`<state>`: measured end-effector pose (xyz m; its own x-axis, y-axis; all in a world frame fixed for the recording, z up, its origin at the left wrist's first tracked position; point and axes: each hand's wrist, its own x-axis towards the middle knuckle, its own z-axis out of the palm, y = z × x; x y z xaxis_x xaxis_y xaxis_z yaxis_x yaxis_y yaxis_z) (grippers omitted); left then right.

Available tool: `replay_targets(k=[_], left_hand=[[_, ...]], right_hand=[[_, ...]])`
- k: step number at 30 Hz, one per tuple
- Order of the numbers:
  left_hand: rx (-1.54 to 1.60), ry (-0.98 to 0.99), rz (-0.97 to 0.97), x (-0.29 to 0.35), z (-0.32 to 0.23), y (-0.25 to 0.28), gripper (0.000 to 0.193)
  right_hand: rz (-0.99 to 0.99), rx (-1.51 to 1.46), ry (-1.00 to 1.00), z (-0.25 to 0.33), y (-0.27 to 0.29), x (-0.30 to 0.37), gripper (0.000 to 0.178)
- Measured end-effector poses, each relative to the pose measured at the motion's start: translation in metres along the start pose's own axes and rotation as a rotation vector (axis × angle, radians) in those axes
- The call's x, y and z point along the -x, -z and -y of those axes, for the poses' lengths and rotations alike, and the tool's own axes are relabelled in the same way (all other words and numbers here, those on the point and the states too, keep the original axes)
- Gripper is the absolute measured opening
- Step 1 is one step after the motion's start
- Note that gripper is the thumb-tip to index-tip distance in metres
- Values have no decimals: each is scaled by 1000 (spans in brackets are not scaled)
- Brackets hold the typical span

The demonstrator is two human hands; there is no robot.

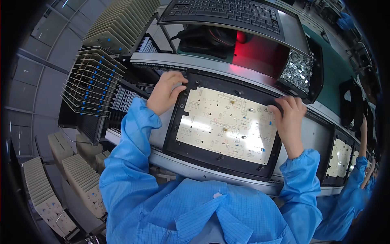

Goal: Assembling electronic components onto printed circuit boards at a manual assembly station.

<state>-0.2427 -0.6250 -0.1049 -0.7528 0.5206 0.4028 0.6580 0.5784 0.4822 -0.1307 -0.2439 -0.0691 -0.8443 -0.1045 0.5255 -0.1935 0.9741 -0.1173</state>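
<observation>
A cream circuit board [221,134] with small blue and dark parts lies in a black carrier frame [219,162] in front of me. My left hand [167,92] is at the frame's far left corner, its fingers curled and thumb bent against the frame's edge. My right hand [290,118] hovers over the right edge of the board and frame. Its fingers are apart and slightly smeared by motion, and I see nothing in them. The carrier rests across a metal conveyor track.
Beyond the track, a keyboard [227,14] stands on a raised shelf, above a red-lit area. A black bin of small metallic parts [298,69] sits far right. Racks of upright boards [93,81] stand at left. Another carrier [339,158] and a co-worker's blue sleeve [355,183] are at right.
</observation>
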Motion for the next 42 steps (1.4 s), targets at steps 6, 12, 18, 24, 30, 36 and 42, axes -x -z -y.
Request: replay_targets(k=[6,12,18,24,30,36,42], left_hand=[[-24,111,-28,15,-8,-15,21],[60,-18,-102,13,-6,-30,16],[81,-47,55,15,-2,-14,19],[231,-86,277,48,-21,27,32],[230,-46,339,83,-33,26,32],[94,-130,183,92,-37,12,15],[38,-47,148,89,-44,-5,18]], right_hand=[[184,-558,131,26,-66,-37,22],[173,-563,139,38,-83,-38,10],[309,-601,249,32,-76,-50,13],[310,-621,88,25,-15,-32,27],[418,-553,1,20,58,17,23],[508,-523,-160,8,89,73,15],[478,-533,-88,28,74,121,31]])
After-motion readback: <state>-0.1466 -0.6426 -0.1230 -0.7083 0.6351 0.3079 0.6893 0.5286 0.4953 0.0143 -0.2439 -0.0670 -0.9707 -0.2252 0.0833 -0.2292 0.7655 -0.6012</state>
